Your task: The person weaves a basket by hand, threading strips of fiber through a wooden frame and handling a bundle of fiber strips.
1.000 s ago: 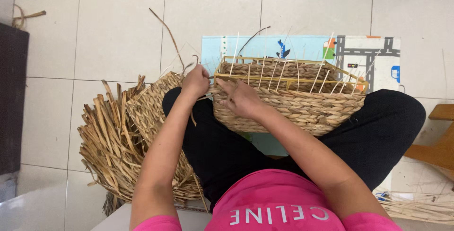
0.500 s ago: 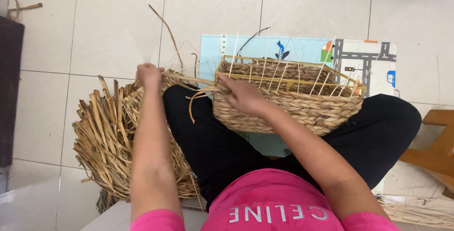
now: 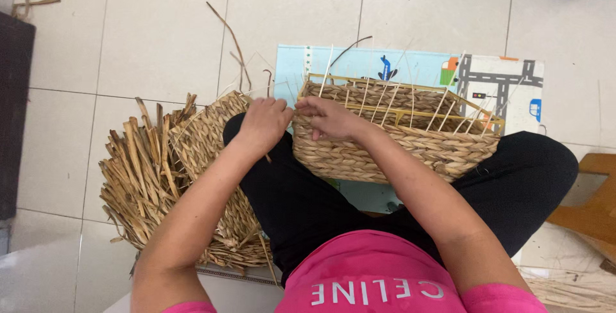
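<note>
Hands meet at basket left corner: left hand and right hand both pinching strand; basket runs rightward

The person wears a bright pink top with short sleeves — white letters run across the front. The trousers are black and plain. Both arms are bare, and the left hand and right hand wear no gloves — no rings show.
</note>
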